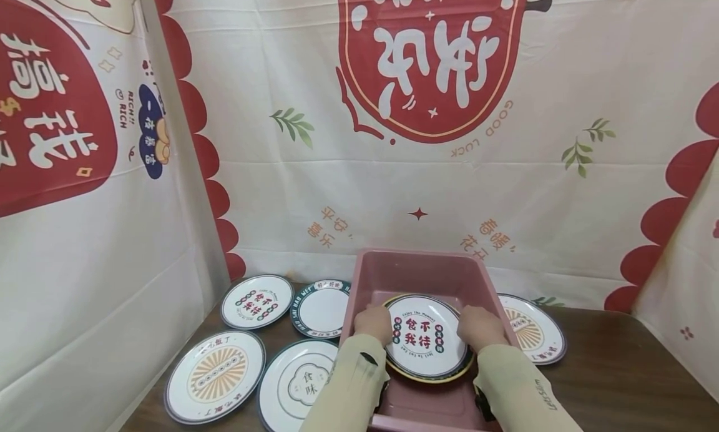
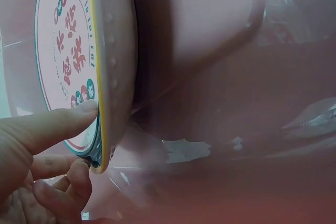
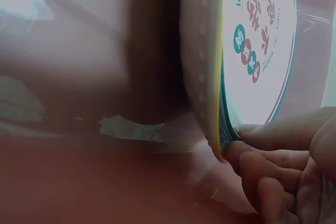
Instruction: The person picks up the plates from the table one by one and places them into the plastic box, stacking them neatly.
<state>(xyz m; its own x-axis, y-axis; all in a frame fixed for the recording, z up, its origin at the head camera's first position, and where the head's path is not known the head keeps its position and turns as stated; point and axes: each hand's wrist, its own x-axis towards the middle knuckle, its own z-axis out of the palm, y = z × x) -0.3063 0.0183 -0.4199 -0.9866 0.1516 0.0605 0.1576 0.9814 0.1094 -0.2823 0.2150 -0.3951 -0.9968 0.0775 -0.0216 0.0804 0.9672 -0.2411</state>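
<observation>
A round white plate [image 1: 417, 351] with red lettering and a dark rim lies inside a pink plastic tub [image 1: 418, 273]. Under it sits a yellow-rimmed dish [image 2: 119, 61] with a deep, beaded pale side. My left hand [image 1: 373, 324] pinches the white plate's left edge, thumb on top and fingers at the rim. On the opposite edge, my right hand [image 1: 482, 328] pinches the same plate likewise. Between plate and yellow rim, dark edges show in the right wrist view; how many plates they belong to I cannot tell.
Left of the tub, several plates lie on the brown table [image 1: 618, 363]: a lettered plate [image 1: 257, 302], a green-rimmed plate [image 1: 321, 310], a sunburst plate [image 1: 216, 377] and a flower-outline plate [image 1: 298, 385]. Another sunburst plate [image 1: 533, 329] lies to the right. Printed cloth [image 1: 253, 188] hangs behind.
</observation>
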